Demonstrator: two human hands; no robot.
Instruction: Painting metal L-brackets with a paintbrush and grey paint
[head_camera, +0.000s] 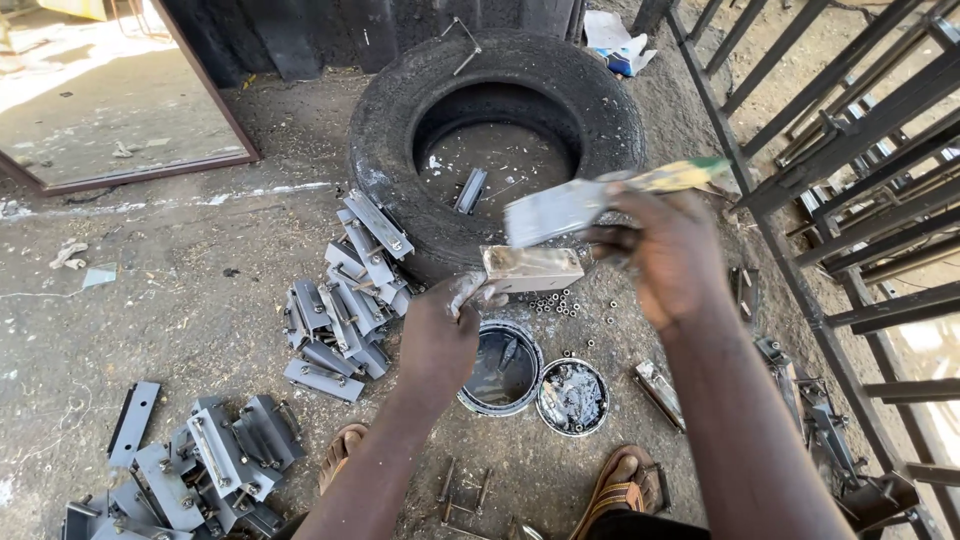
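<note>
The ground (150, 300) is bare dirt, gray and dusty, with little bits of trash and wire on it. This is an outdoor work spot, with sunlight on a pale floor past a brown door frame (215, 110) at the top left. A big old black tire (400, 130) lies flat in the dirt, rough and dusty, and a small gray metal piece sits in its round hole. A rack of long dark metal bars (860, 180) stands on the right. The left hand (440, 335) is closed around one end of a small metal block (532, 268), pinching it with paint-smeared fingers; the block is shiny, flat-sided and shaped like a short box, and it is held in the air just above the paint can (500, 368), in front of the tire. The right hand (665, 255) is wrapped tight around a paintbrush (600, 198) with a yellow-green handle; its wide bristles look blurry and sit just above the block. The round can holds dark gray paint, and its lid (572, 397) lies right beside it, crusty inside. Small nuts (555, 302) are scattered near the can. Piles of gray painted metal pieces (345, 305) lean against the tire and lie at the bottom left. Two sandals (620, 485) show at the bottom.
</note>
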